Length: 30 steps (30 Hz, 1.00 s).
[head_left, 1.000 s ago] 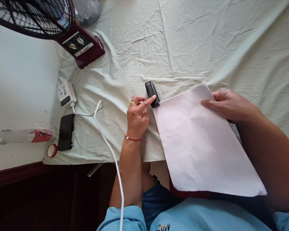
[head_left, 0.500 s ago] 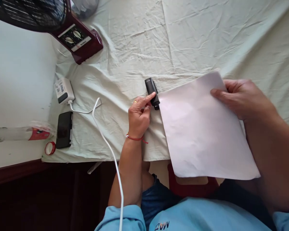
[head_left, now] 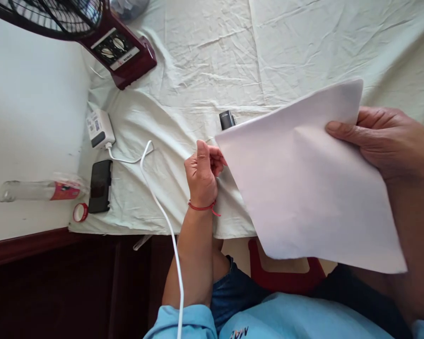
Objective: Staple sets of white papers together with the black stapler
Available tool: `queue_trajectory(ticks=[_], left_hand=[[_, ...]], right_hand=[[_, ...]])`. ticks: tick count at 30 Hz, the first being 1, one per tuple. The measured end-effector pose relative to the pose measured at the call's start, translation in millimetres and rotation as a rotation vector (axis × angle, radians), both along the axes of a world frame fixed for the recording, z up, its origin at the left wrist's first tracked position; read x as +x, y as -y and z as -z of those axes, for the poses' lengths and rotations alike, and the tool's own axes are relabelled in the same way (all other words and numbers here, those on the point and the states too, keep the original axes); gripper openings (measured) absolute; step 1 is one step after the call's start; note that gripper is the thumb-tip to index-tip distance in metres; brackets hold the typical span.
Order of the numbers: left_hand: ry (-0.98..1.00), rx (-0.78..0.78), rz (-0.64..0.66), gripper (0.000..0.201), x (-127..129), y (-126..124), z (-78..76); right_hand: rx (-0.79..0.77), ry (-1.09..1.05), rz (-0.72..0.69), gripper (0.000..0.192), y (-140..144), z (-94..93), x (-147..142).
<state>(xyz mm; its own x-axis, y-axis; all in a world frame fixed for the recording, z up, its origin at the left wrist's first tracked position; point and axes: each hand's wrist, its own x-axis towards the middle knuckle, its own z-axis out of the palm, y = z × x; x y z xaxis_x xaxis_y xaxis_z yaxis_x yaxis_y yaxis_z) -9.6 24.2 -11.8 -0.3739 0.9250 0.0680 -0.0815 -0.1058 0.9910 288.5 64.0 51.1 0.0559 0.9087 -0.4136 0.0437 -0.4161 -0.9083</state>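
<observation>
The paper [head_left: 311, 188] in the right fingers [head_left: 379, 114] is plain white, going a bit lilac in the shade. Black stapler [head_left: 227, 120] just past the left fingers [head_left: 215, 165], red bracelet [head_left: 201, 208] below them. Cloth [head_left: 205, 70] under it all's a pale greenish off-white. Left of those fingers — white cable [head_left: 160, 207], black phone [head_left: 101, 186], maroon fan [head_left: 132, 59] farther up. Below both sets of fingers, a light blue shirt [head_left: 286, 315] with dark lettering.
</observation>
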Motion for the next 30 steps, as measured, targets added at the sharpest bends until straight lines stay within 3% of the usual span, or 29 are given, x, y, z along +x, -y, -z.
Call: queue_trajectory(ticks=[5, 8, 10, 14, 19, 23, 30], left_hand=[[-0.006, -0.096, 0.152, 0.062, -1, 8, -3.1], [-0.045, -0.172, 0.324, 0.047, -2, 13, -5.1], [-0.052, -0.205, 0.36, 0.042, -2, 14, -5.6], [0.03, -0.188, 0.155, 0.035, -4, 10, -4.7], [0.152, -0.115, -0.042, 0.038, -3, 4, -4.0], [0.167, -0.11, -0.038, 0.038, 1, 1, -4.0], [0.268, -0.071, 0.036, 0.029, 0, -3, 1.0]], right_hand=[[0.169, -0.141, 0.088, 0.004, -13, 20.8, -20], [0.206, -0.216, 0.082, 0.011, -16, 30.5, -27], [0.226, -0.242, 0.059, 0.017, -17, 34.7, -29], [0.257, -0.247, 0.014, 0.022, -17, 40.0, -30], [0.152, -0.241, -0.126, 0.032, -13, 38.3, -33], [0.081, -0.228, -0.15, 0.039, -10, 33.0, -36], [0.165, -0.142, -0.004, 0.026, -12, 31.1, -27]])
